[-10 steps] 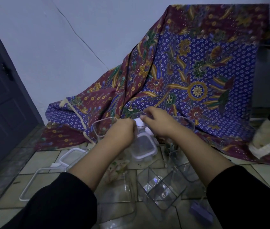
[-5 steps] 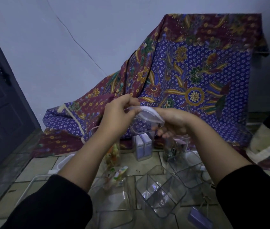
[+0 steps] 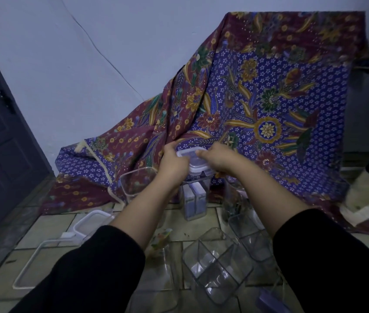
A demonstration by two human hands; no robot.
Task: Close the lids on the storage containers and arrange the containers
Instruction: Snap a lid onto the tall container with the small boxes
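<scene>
1. Where the tiled floor [image 3: 201, 224] meets the patterned cloth [image 3: 269, 114], two loose lid frames are seen at the left: a large one [image 3: 43, 265] and a smaller one [image 3: 92, 222] behind it.
2. An empty clear tub [image 3: 134, 184] is stood upright behind the left forearm.
3. At the centre, a tall clear container [image 3: 194, 199] is stood upright, with two pale purple-and-white packets held inside.
4. A lid [image 3: 196, 162] is laid on top of that container, gripped on both sides.
5. The left hand [image 3: 173, 162] is curled over the lid's left edge, fingers pressed together.
6. The right hand [image 3: 218, 160] is blurred; its fingers are bent over the lid's right side.
7. Empty clear containers [image 3: 215, 265] are left tipped in the foreground.
</scene>
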